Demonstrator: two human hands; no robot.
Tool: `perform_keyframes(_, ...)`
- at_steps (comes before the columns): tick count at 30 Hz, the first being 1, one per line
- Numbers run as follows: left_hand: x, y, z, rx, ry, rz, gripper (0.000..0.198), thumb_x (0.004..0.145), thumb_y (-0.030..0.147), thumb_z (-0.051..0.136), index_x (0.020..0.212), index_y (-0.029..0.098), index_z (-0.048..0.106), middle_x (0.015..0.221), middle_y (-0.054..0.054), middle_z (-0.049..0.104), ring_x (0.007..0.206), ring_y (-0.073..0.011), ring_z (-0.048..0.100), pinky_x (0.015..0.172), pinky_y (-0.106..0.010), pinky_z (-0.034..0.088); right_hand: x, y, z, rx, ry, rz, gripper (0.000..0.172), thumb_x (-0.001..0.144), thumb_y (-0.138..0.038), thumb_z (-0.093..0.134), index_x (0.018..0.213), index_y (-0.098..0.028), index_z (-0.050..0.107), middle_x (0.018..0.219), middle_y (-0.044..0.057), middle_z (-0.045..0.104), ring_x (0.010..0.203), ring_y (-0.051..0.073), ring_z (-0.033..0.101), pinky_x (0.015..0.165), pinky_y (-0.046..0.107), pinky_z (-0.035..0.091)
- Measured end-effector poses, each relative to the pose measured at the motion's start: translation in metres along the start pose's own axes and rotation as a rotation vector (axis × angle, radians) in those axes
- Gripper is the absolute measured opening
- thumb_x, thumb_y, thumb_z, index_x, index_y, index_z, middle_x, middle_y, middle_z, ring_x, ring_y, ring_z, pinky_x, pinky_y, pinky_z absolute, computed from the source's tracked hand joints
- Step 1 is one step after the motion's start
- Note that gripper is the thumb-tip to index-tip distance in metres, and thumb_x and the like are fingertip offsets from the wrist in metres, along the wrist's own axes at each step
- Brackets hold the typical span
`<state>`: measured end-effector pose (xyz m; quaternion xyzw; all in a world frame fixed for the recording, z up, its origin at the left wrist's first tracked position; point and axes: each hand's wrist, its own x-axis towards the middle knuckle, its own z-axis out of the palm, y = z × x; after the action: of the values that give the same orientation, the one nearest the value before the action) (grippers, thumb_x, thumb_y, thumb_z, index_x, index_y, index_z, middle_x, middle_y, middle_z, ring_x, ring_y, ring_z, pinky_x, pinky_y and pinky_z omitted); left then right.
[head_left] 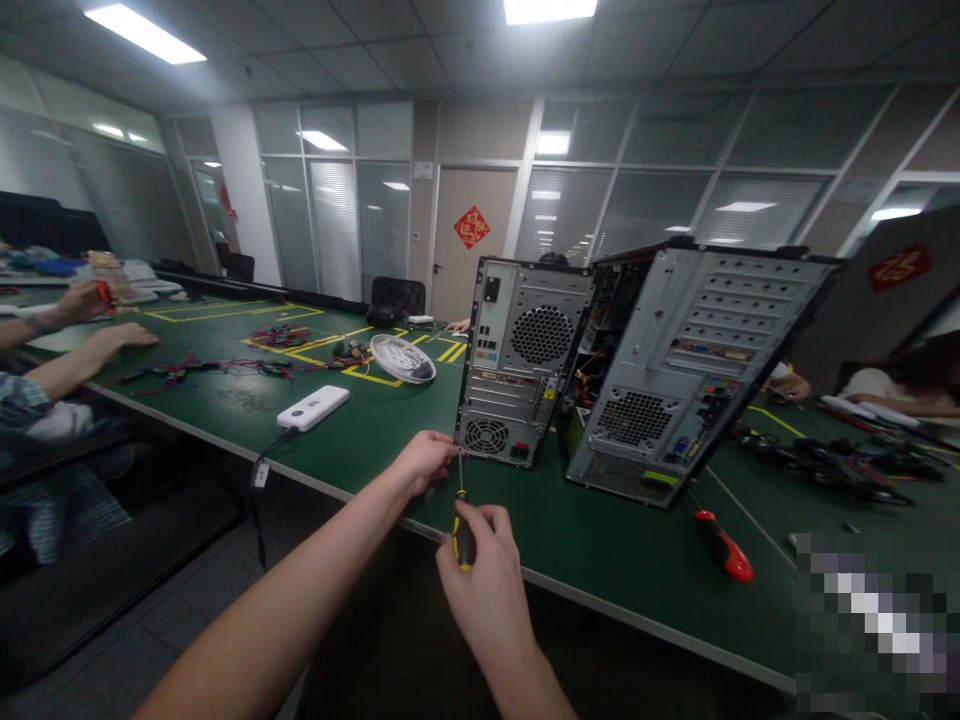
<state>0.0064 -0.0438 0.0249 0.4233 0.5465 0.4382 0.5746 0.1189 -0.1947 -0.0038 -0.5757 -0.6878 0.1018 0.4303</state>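
Note:
My right hand [486, 560] is wrapped round the black and yellow handle of a screwdriver [463, 540]. The shaft points away from me, its tip at the lower left corner of a computer case [501, 400] whose rear panel faces me. Beside that tip, my left hand [429, 460] has its fingers pinched together close to the corner; whatever they hold is too small to make out. A second, larger computer case [637, 410] stands just to the right, tilted in view, with its side open onto the inner parts.
A red and black screwdriver [724, 547] lies right of the cases, near a heap of black cables [825, 465]. Left on the green table [390, 440] are a white power bank [313, 407], a white round dish [403, 358] and thin wires [210, 368]. Other people sit at both sides.

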Motion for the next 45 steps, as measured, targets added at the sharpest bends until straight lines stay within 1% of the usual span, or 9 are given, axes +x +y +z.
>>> perform_keyframes(5, -0.0020, 0.0025, -0.0002, -0.023, 0.001, -0.003, 0.011, 0.076, 0.007, 0.068, 0.076, 0.014, 0.060, 0.055, 0.005, 0.050, 0.039, -0.0053, 0.037, 0.042, -0.020, 0.029, 0.0012, -0.0007, 0.0012, 0.005, 0.019, -0.010, 0.039, 0.083, -0.016, 0.059, 0.121, -0.016, 0.068, 0.105, 0.008, 0.058, 0.093, 0.021, 0.067, 0.087, 0.032, 0.055)
perform_keyframes(10, -0.0038, 0.0038, 0.0000, -0.054, 0.017, 0.000, 0.013, 0.075, 0.005, 0.069, 0.074, 0.014, 0.059, 0.057, 0.004, 0.050, 0.043, -0.0061, 0.040, 0.042, -0.020, 0.031, 0.0028, -0.0016, 0.0013, 0.000, 0.014, -0.008, 0.039, 0.084, -0.016, 0.059, 0.121, -0.015, 0.068, 0.106, 0.009, 0.057, 0.094, 0.022, 0.066, 0.089, 0.034, 0.054)
perform_keyframes(15, -0.0020, 0.0031, -0.0003, -0.082, 0.010, 0.009, 0.020, 0.067, 0.009, 0.079, 0.071, 0.014, 0.060, 0.055, 0.005, 0.048, 0.045, -0.0059, 0.039, 0.043, -0.020, 0.030, 0.0031, -0.0022, 0.0010, -0.010, 0.006, -0.003, 0.038, 0.085, -0.017, 0.058, 0.122, -0.015, 0.067, 0.107, 0.009, 0.057, 0.094, 0.022, 0.066, 0.088, 0.034, 0.055)
perform_keyframes(19, -0.0012, 0.0037, -0.0008, -0.096, -0.001, 0.007, 0.026, 0.061, 0.013, 0.085, 0.068, 0.013, 0.060, 0.052, 0.007, 0.044, 0.044, -0.0051, 0.036, 0.042, -0.019, 0.026, 0.0037, -0.0027, 0.0010, -0.015, -0.001, -0.001, 0.038, 0.085, -0.018, 0.058, 0.122, -0.016, 0.067, 0.108, 0.009, 0.057, 0.096, 0.022, 0.066, 0.088, 0.034, 0.055)
perform_keyframes(25, -0.0006, 0.0033, -0.0014, -0.106, -0.021, 0.006, 0.017, 0.064, 0.011, 0.079, 0.066, 0.012, 0.062, 0.050, 0.006, 0.042, 0.043, -0.0046, 0.033, 0.042, -0.019, 0.023, 0.0054, -0.0022, 0.0025, -0.008, 0.010, -0.007, 0.038, 0.085, -0.017, 0.058, 0.122, -0.015, 0.067, 0.107, 0.009, 0.057, 0.095, 0.022, 0.066, 0.088, 0.034, 0.055)
perform_keyframes(31, 0.0030, 0.0011, -0.0025, -0.118, -0.017, 0.001, 0.019, 0.060, 0.011, 0.080, 0.065, 0.012, 0.062, 0.052, 0.005, 0.045, 0.045, -0.0050, 0.035, 0.043, -0.020, 0.023, 0.0059, -0.0027, 0.0025, 0.007, 0.033, -0.012, 0.037, 0.083, -0.016, 0.059, 0.119, -0.016, 0.068, 0.105, 0.008, 0.058, 0.093, 0.021, 0.066, 0.088, 0.034, 0.055)
perform_keyframes(35, 0.0047, -0.0002, -0.0035, -0.127, -0.046, 0.001, 0.012, 0.062, 0.012, 0.076, 0.066, 0.010, 0.064, 0.056, 0.002, 0.052, 0.045, -0.0046, 0.034, 0.044, -0.020, 0.022, 0.0065, -0.0031, 0.0024, 0.005, 0.020, -0.004, 0.038, 0.083, -0.016, 0.059, 0.120, -0.016, 0.068, 0.105, 0.008, 0.058, 0.093, 0.021, 0.065, 0.089, 0.033, 0.054)
perform_keyframes(40, 0.0054, -0.0012, -0.0041, -0.160, -0.048, -0.007, 0.003, 0.068, 0.011, 0.068, 0.070, 0.008, 0.067, 0.058, -0.001, 0.057, 0.045, -0.0047, 0.035, 0.043, -0.018, 0.024, 0.0071, -0.0032, 0.0030, 0.015, 0.015, 0.001, 0.038, 0.084, -0.017, 0.059, 0.121, -0.015, 0.067, 0.106, 0.008, 0.057, 0.096, 0.022, 0.065, 0.092, 0.034, 0.053)
perform_keyframes(45, -0.0001, 0.0021, -0.0047, -0.206, -0.036, -0.029, 0.006, 0.073, 0.005, 0.062, 0.070, 0.006, 0.067, 0.063, -0.004, 0.060, 0.046, -0.0041, 0.039, 0.042, -0.017, 0.028, 0.0083, -0.0041, 0.0033, 0.024, 0.020, -0.001, 0.038, 0.084, -0.016, 0.059, 0.121, -0.015, 0.068, 0.106, 0.009, 0.058, 0.097, 0.022, 0.065, 0.090, 0.034, 0.054)
